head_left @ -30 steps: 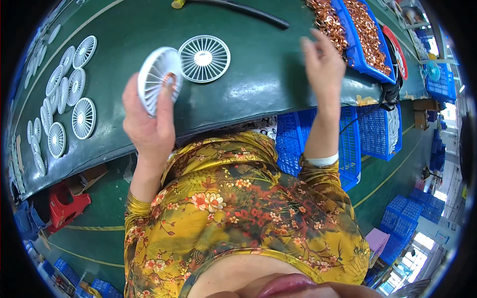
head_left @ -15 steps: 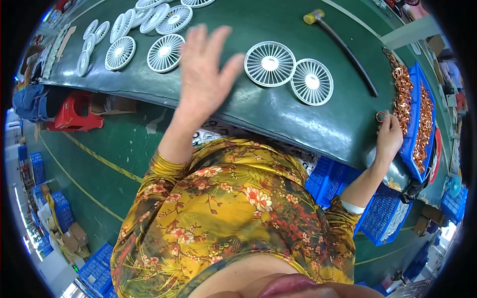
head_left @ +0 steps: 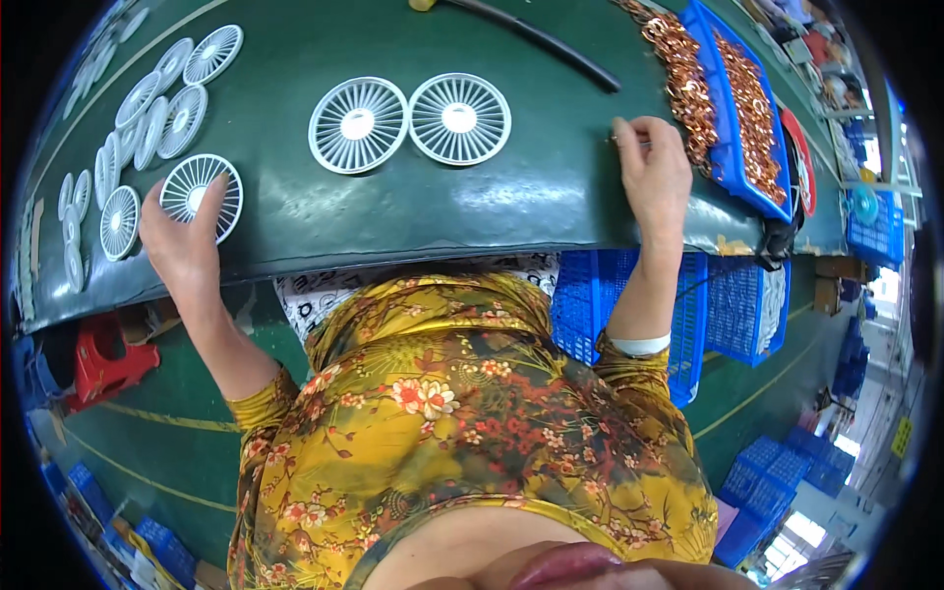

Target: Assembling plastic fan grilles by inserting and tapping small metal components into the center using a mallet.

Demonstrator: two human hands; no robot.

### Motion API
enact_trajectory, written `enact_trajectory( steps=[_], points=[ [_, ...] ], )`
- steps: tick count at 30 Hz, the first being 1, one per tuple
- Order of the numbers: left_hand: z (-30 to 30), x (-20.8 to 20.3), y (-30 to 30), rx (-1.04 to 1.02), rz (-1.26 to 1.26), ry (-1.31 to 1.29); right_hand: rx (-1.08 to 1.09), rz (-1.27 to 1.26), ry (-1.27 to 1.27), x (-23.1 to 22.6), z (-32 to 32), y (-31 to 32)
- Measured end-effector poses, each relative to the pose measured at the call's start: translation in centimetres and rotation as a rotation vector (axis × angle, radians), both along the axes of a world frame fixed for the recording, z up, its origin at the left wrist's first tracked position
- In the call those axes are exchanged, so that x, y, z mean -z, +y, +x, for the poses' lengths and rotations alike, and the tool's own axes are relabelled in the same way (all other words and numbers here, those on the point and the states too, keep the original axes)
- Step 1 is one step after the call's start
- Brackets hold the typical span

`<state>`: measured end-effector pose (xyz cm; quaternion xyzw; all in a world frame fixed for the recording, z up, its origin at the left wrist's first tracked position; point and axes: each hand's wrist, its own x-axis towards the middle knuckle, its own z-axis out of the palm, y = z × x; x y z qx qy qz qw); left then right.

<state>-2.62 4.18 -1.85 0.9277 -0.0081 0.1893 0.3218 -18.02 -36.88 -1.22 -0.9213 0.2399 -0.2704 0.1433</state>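
Note:
My left hand [head_left: 184,241] grips a white spoked wheel [head_left: 224,204] near the table's front edge on the left. Its thumb lies across the wheel's face and its fingers curve at the left rim. At the right, my right hand [head_left: 657,177] is pinched above the table, its fingertips pointing left. The small copper ring in it barely shows now. Two more white spoked wheels lie side by side in the middle, a left one [head_left: 339,138] and a right one [head_left: 482,123]. Beside my right hand is a heap of copper rings [head_left: 685,93].
A blue tray [head_left: 726,133] of copper rings stands right of the heap. Several white wheels [head_left: 182,120] lie at the far left. A yellow-headed mallet with a dark handle [head_left: 551,44] lies at the back. Blue crates [head_left: 580,305] and a red stool [head_left: 103,354] are below the table.
My view has turned to the right. My left hand, spread above the table before, has come down onto a wheel and gripped it. My right hand has moved forward, away from me.

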Motion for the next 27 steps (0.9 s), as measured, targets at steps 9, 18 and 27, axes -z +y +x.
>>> enact_trajectory(
  steps=[9, 18, 27],
  points=[
    [-4.3, -1.1, -5.0, 0.114, -0.438, -0.216, -0.407, 0.037, -0.375, 0.8, -0.1, 3.1],
    [-7.6, -1.4, -12.6, 0.679, -1.017, 0.139, -0.768, -0.074, -0.556, -2.0, 1.5, 10.9],
    [-8.2, -0.2, -12.9, 0.756, -0.749, 0.092, -0.824, -0.055, -0.372, -1.8, 3.2, 13.3]
  ],
)
